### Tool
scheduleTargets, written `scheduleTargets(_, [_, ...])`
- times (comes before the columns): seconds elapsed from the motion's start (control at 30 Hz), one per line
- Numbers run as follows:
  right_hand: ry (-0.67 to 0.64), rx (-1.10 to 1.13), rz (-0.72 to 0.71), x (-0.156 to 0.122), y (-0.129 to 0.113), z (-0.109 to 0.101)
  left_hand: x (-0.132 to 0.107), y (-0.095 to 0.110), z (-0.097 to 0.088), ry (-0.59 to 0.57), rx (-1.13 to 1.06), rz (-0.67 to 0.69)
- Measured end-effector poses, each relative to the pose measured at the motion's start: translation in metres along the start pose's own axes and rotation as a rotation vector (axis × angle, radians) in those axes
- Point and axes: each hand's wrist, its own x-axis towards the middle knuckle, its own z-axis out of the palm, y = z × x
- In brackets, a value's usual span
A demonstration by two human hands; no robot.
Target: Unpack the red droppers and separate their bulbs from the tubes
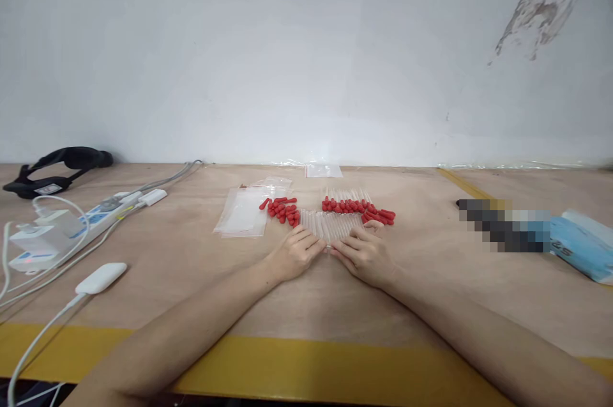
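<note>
Both my hands rest on the wooden table (297, 305), fingertips meeting at the near edge of a row of clear glass tubes (330, 223). My left hand (294, 255) has its fingers curled and pinched at the tubes' left side. My right hand (364, 255) lies with fingers pressed together at the tubes' right side. What either hand grips is too small to make out. A loose heap of red rubber caps (283, 209) lies just behind the left hand. Another row of red caps (357, 207) on tubes lies behind the right hand.
Clear plastic bags (244, 212) lie left of the caps, another bag (324, 170) by the wall. A power strip (71, 228) with chargers and cables, a white device (100, 278) and a black strap (57, 167) sit at left. A blue packet (582, 242) lies at right.
</note>
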Motion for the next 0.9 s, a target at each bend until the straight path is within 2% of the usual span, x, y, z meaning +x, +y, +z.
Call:
scheduleTargets(0.37, [0.042,-0.087,-0.071,-0.012,0.007,-0.003,0.001,0.000,-0.003,0.012,-0.005,-0.007])
scheduleTargets(0.67, [-0.025,-0.078,-0.025,-0.015,0.017,-0.012,-0.003,-0.001,-0.005,0.040,-0.003,-0.075])
scheduleTargets(0.77, [0.008,-0.057,0.123,-0.014,0.034,-0.016,-0.007,-0.009,-0.006,0.084,-0.007,-0.210])
scheduleTargets(0.9, [0.090,0.119,0.550,-0.013,0.068,-0.018,-0.002,-0.021,-0.007,0.085,-0.037,-0.366])
